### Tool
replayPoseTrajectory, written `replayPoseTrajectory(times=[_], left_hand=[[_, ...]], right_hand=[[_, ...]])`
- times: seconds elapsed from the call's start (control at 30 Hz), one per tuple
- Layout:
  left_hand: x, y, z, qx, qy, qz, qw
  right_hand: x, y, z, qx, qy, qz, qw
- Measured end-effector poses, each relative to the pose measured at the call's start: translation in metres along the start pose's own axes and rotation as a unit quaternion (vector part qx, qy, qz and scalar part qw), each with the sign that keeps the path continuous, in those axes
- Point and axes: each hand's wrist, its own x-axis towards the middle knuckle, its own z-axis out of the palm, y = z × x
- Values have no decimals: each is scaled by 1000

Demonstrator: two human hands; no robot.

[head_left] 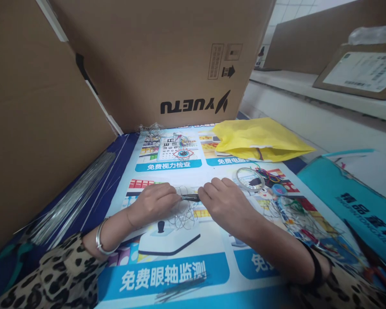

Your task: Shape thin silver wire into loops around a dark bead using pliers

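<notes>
Near the middle of the poster-covered table, my left hand (156, 204) is closed with fingertips pinching thin wire at the left side of a tangled wire piece (183, 214). My right hand (227, 206) is a fist around a dark, slim tool (191, 197), whose tip points left and meets the wire by my left fingertips. The tool's handle is hidden inside my right hand. Loops of the fine silvery wire hang below and between the two hands, over the printed poster (193, 171).
Cardboard panels (148, 64) stand behind and left. Straight wires (73, 193) lie at left, short ones (180, 289) in front. At right are a yellow bag (260, 137), a clear ring roll (250, 179), coloured wire bits (292, 214) and a teal box (354, 201).
</notes>
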Motion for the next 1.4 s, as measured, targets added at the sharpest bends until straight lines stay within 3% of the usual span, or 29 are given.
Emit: replayPoseTrajectory(times=[0.23,0.77,1.07,1.4], left_hand=[[-2,0,0,8,5,14,1000],[-1,3,-8,53,-79,74,993],[-4,0,-7,70,-78,84,991],[-2,2,-6,29,-57,48,997]], right_hand=[[0,-2,-2,-17,-9,-10,1000],[-1,-7,-2,-41,13,-17,999],[1,-7,-7,-29,-10,-17,999],[1,-17,-13,-46,3,-4,999]])
